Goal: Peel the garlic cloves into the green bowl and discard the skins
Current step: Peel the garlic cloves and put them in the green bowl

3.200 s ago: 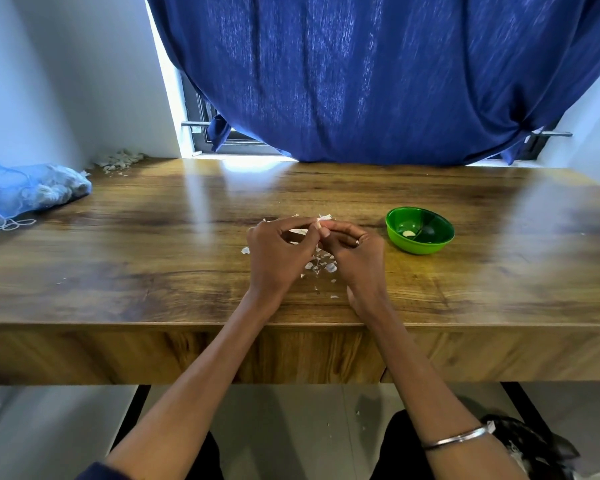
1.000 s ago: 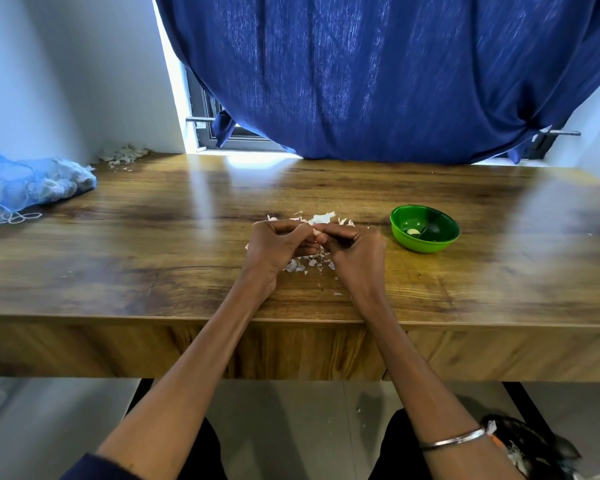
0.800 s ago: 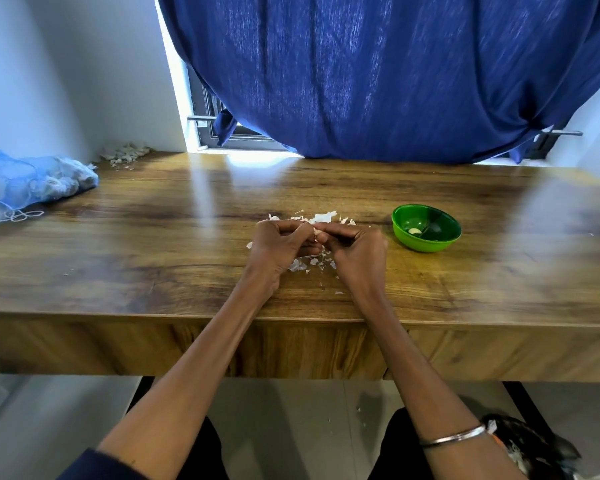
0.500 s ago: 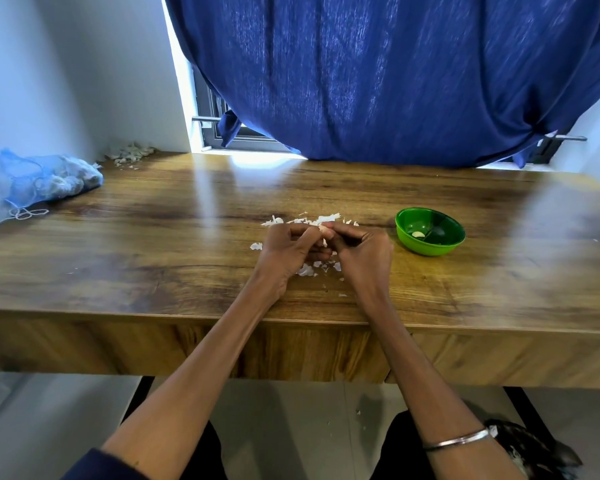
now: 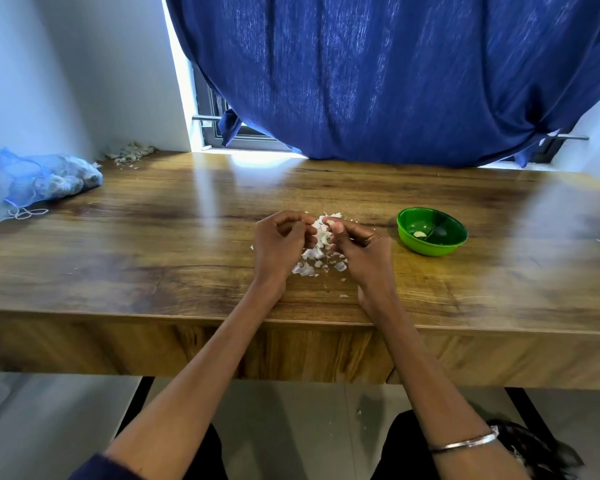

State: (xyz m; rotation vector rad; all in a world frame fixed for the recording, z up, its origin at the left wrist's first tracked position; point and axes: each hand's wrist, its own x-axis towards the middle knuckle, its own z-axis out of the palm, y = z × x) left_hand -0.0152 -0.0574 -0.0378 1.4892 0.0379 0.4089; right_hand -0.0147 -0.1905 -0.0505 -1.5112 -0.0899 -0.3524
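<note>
Head cam: my left hand (image 5: 280, 244) & right hand (image 5: 361, 251) sit close together over the middle of the table (image 5: 153, 244), wrists near the front edge. Fingers of both are curled in. Between the fingertips is a white bit of garlic (image 5: 321, 230), skin half off; my right thumb & forefinger pinch its top, left fingers curl round it from the other side. Can't tell how much clove vs skin is in there, too small.

Under & just behind my hands: a scatter of white skins (image 5: 312, 265) on the wood, biggest flakes btwn my wrists, a few small ones nearer the table edge.

Bowl (image 5: 432, 231), green, stands to the right of my right hand, near but apart. Upright. One pale peeled clove (image 5: 420, 233) lies in the bottom, left of centre.

Far left, against the wall: blue net bag (image 5: 49, 178) w/ pale lumps inside, its string trailing on the table in front. Behind it in the back-left corner, a small heap of dry scraps (image 5: 129, 152).

Back of table: dark blue curtain (image 5: 395, 81) hangs down to the table's rear edge, window frame showing at its left.

Bangle (image 5: 465, 443) on my right forearm, bottom of view.
</note>
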